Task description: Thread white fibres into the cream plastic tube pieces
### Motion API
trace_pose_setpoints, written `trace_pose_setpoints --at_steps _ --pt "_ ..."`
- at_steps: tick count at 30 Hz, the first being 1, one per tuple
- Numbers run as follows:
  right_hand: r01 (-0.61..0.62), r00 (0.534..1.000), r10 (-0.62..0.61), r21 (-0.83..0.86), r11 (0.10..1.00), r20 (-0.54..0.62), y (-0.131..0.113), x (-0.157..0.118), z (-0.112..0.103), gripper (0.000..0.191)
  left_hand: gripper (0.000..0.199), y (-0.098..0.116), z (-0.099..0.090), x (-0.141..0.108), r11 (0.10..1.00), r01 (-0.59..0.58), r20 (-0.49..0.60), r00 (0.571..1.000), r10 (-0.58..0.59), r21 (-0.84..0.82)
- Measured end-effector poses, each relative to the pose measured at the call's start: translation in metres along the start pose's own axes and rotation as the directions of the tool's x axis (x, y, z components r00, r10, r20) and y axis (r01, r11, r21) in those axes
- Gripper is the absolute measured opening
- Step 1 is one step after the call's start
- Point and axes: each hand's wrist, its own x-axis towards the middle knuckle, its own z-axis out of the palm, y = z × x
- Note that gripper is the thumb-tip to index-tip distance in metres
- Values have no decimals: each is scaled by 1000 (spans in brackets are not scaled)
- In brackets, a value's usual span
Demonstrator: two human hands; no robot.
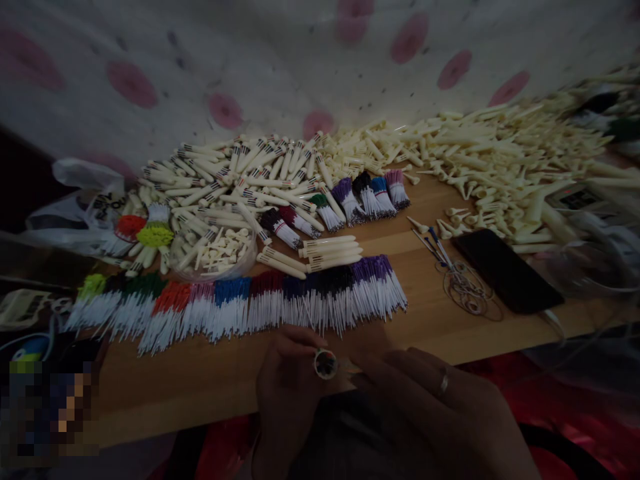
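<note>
My left hand (286,377) is closed round a multicolour pen barrel (326,365), gripped between thumb and fingers. The barrel's round open end faces me, with dark and coloured tips inside it. Just to its right is my right hand (425,393), a ring on one finger. Its fingertips are pressed together beside the barrel's opening; a small pale piece may be at them, too dim to name. Beyond both hands lies a row of pen refills (233,303), white with coloured ends, sorted by colour. Several cream pen barrels (331,253) lie behind that row.
Cream pen barrels (225,167) are heaped at the back, with more cream parts (480,147) on the right. A clear bowl (175,270) holds small pieces. Bundled refills (350,200) stand nearby. A dark phone (507,270) and earphone cable (467,287) lie on the wooden table (425,337).
</note>
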Motion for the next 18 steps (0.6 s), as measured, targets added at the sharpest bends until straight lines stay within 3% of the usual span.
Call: trace_pose_setpoints --at_steps 3,8,12,18 --pt "-30 998 28 -40 999 -58 0 0 0 24 20 -1 -1 0 1000 -25 21 999 25 -5" --pt "-28 995 21 -69 997 -95 1 3 2 29 21 3 3 -1 999 38 -20 999 -38 -18" --pt "-31 997 30 -15 999 -66 1 2 2 26 22 4 5 -1 1000 13 -29 999 -14 -9" --pt "-71 989 74 34 997 -130 -1 1 3 13 23 3 5 0 1000 11 -37 999 -11 -6"
